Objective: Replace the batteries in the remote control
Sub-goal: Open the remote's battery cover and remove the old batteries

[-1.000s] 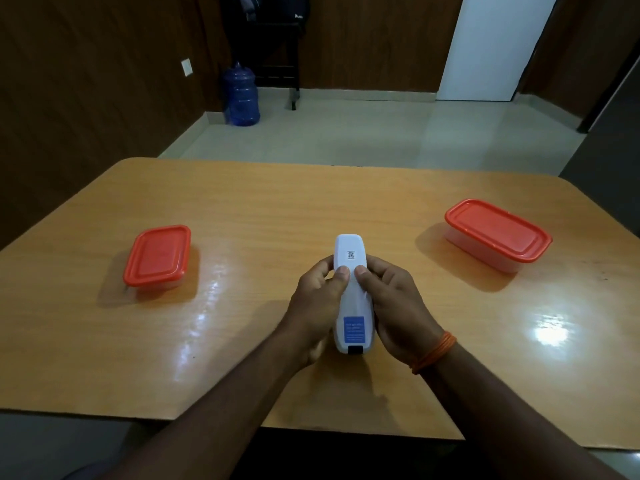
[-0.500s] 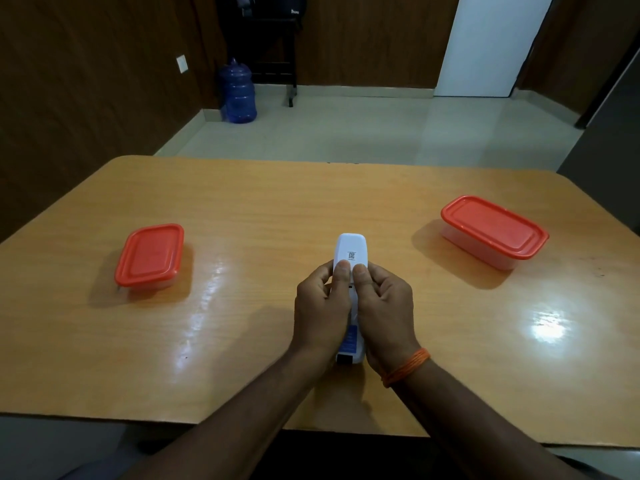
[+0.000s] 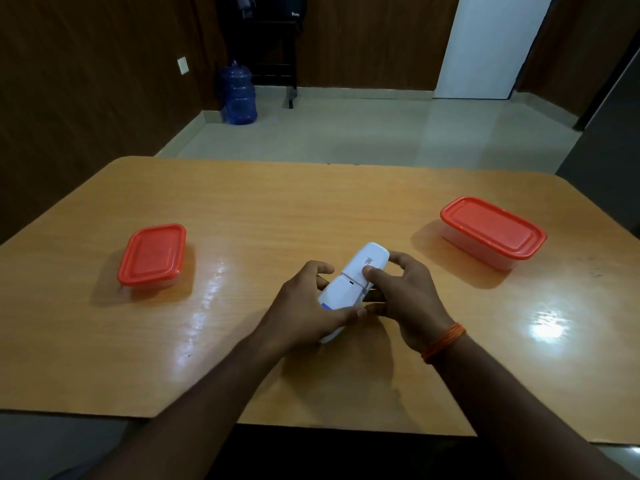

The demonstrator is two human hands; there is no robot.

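Observation:
A white remote control [image 3: 346,289] lies back side up over the wooden table [image 3: 277,209], tilted with its far end to the right. My left hand [image 3: 308,310] grips its near half, thumb across the body. My right hand [image 3: 401,292] holds the far half, where the battery cover [image 3: 367,263] with a small code label sits shifted away from the body, my thumb pressing on its near edge. A seam shows between cover and body. No batteries are visible.
A small clear box with an orange lid [image 3: 152,254] stands on the table's left. A larger one with an orange lid [image 3: 491,230] stands at the right. Beyond the table, a blue water jug [image 3: 238,95] is on the floor.
The remote has turned from pointing straight away to slanting right. My thumbs have parted, and the battery cover has slid away from the body, opening a seam.

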